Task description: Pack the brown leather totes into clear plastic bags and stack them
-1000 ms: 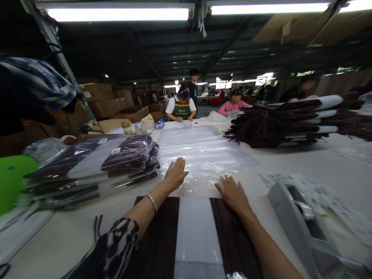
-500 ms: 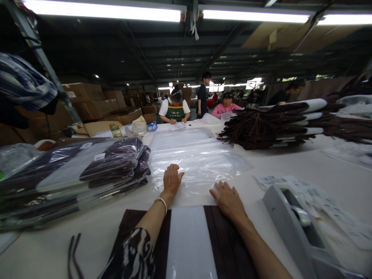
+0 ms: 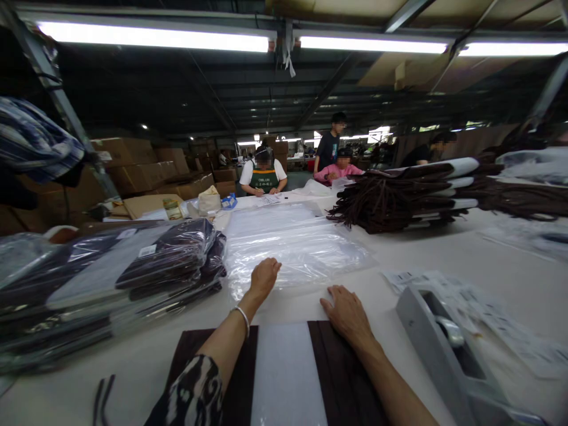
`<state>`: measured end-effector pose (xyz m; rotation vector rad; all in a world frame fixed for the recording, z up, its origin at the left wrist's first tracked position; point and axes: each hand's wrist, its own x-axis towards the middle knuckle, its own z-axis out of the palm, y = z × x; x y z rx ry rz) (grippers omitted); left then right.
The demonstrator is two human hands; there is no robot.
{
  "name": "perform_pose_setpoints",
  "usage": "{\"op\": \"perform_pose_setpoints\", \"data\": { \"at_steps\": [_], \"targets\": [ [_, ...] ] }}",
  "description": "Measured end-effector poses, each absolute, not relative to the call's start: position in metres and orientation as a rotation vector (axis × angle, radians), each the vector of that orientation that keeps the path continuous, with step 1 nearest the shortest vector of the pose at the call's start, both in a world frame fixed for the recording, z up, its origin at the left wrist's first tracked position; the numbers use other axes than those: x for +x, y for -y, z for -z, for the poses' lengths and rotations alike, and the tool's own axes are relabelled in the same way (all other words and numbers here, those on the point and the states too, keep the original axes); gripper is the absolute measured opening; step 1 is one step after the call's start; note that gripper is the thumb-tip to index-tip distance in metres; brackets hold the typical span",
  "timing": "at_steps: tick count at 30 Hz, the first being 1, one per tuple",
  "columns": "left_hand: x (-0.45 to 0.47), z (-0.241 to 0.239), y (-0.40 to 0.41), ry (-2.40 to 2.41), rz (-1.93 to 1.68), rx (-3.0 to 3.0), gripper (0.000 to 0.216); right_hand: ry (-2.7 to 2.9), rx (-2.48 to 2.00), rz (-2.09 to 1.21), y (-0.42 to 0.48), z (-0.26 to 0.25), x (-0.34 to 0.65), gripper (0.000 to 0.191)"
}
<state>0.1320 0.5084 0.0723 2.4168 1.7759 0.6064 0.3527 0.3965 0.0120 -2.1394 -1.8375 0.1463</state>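
Observation:
My left hand (image 3: 262, 278) rests on the near edge of a pile of clear plastic bags (image 3: 293, 245), fingers curled together as if pinching the top sheet. My right hand (image 3: 347, 310) lies on the same near edge, its fingers bent and pressing down where the plastic meets the table. Just in front of me lies a flat dark-brown and white folded bag (image 3: 284, 373), under both forearms.
A stack of bagged brown-and-white items (image 3: 128, 266) sits at left. A pile of unbagged ones with brown cord handles (image 3: 412, 198) is at right rear. A grey tape dispenser (image 3: 448, 349) and label sheets (image 3: 501, 319) are at right. Several people work at the table's far end (image 3: 265, 174).
My left hand has gone from flat and spread on the plastic to curled. Both hands have drawn slightly back towards me, and the camera has shifted a little.

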Motion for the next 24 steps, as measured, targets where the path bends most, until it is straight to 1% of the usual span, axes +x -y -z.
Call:
{"op": "perform_pose_setpoints", "data": {
  "at_steps": [2,4,6,10,13,17,21,24],
  "targets": [
    [0.130,-0.094,-0.514,-1.890,-0.733,2.359,0.028,1.827,-2.105,-0.141,-0.397,-0.011,0.353,0.050],
    [0.128,-0.118,-0.516,-1.946,-0.846,2.332,0.024,1.818,-2.091,-0.140,-0.397,-0.010,0.353,0.049],
    [0.126,-0.141,-0.512,-1.963,-0.947,2.324,0.022,1.816,-2.098,-0.148,-0.398,-0.008,0.353,0.050],
    [0.117,-0.187,-0.486,-1.908,-1.154,2.340,0.025,1.825,-2.119,-0.165,-0.400,-0.007,0.353,0.054],
    [0.105,-0.228,-0.458,-1.695,-1.419,2.354,0.028,1.827,-2.115,-0.170,-0.401,-0.007,0.353,0.057],
    [0.090,-0.291,-0.422,-1.270,-1.705,2.247,0.040,1.778,-2.086,-0.168,-0.401,-0.006,0.353,0.064],
    [0.086,-0.343,-0.393,-0.847,-1.848,1.794,0.047,1.680,-2.002,-0.124,-0.403,0.002,0.354,0.074],
    [0.082,-0.370,-0.369,-0.756,-1.957,1.503,0.045,1.547,-1.913,-0.092,-0.405,0.008,0.356,0.082]
  ]
}}
